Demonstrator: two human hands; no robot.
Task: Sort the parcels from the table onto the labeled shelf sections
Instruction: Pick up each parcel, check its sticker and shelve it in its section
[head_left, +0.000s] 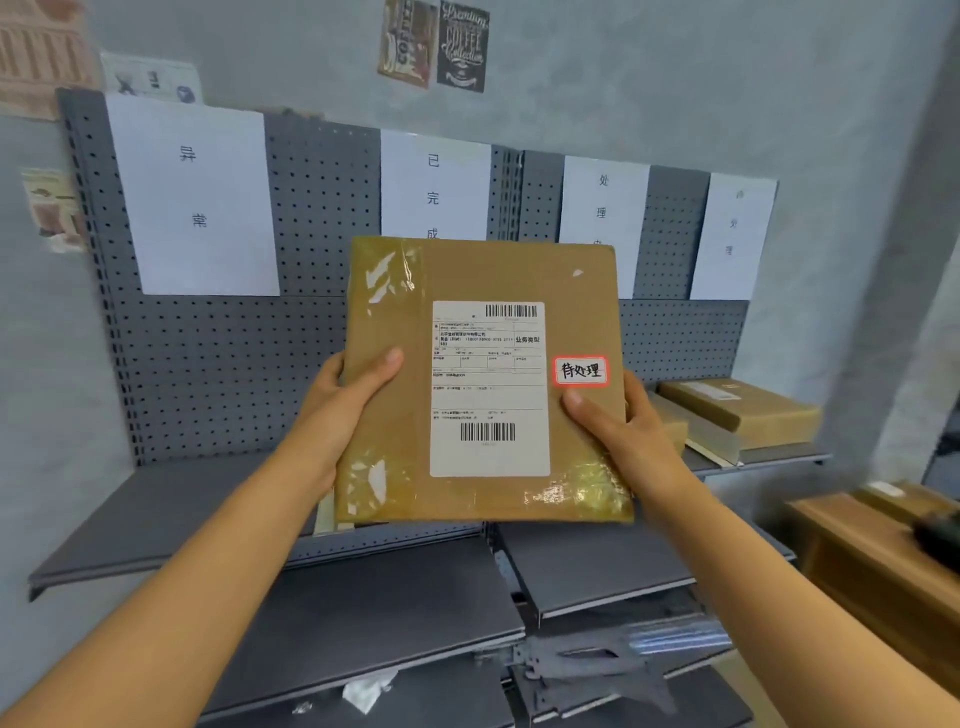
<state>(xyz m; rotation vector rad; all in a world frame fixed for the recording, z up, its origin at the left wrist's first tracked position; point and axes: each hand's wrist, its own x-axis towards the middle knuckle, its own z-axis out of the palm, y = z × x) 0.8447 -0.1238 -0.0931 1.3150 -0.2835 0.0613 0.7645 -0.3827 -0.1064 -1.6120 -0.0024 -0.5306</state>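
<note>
Both hands up: left hand (347, 391) grips the left edge of the flat brown cardboard parcel (483, 379), right hand (615, 423) clamps its right edge, thumbs on the front, held upright before the grey pegboard shelf (218, 364), white shipping label (489, 388) and red-bordered sticker (581, 371) facing the camera; more brown boxes (737, 410) sit on the shelf's right end
</note>
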